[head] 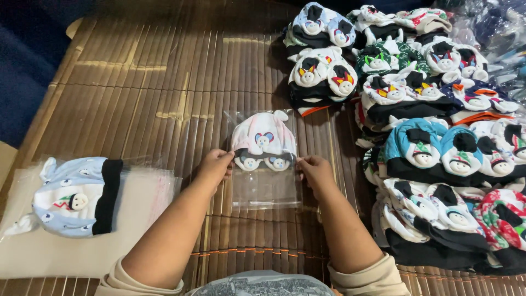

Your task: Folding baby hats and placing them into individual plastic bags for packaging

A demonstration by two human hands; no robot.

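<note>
Pink baby hat (264, 140) sealed inside clear plastic bag (265, 189), laid flat on bamboo mat (164, 93). Bag pinched at both side edges: left hand (215, 167) closed on left edge, right hand (315, 167) closed on right edge. Hat judged light, soft, easily crumpled; film slippery, best gripped at edges. Blue hat (74, 197) left of bag, on bag stack (137, 219). Hat piles (433, 137) right of bag.

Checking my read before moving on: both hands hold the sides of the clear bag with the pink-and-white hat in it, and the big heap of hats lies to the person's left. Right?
Not quite. The heap of hats lies to the person's right, as the head view shows. The rest holds: the left hand and right hand hold the sides of the clear bag with the pink-and-white hat inside.
</note>
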